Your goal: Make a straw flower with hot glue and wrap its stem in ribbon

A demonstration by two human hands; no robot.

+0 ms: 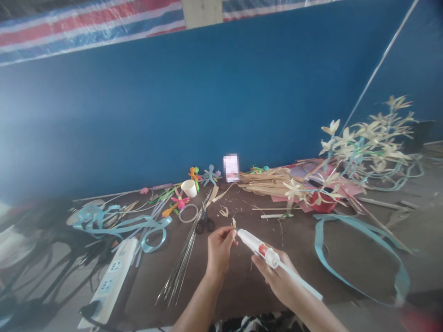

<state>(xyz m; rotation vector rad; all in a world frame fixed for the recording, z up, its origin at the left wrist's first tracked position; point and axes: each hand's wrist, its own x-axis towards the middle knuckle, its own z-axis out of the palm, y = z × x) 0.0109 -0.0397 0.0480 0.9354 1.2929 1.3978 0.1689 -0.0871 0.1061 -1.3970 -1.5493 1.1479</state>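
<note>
Gripping a white glue gun (254, 243) in the right hand (277, 272), with its nozzle toward 10 o'clock, just beside the left hand (219, 246). Pinching a small pale piece (234, 223) in the left, over the tabletop (238, 295). Lying around that piece: black scissors (205, 225) at 9 o'clock, silvery wires (183, 265) between 7 and 8, a blue ribbon (320, 237) toward 3.

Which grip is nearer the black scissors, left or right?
Left. The left grip is just right of the black scissors and slightly closer to the wearer. The right grip, around the white glue gun, is farther right and closer still to the wearer.
</note>
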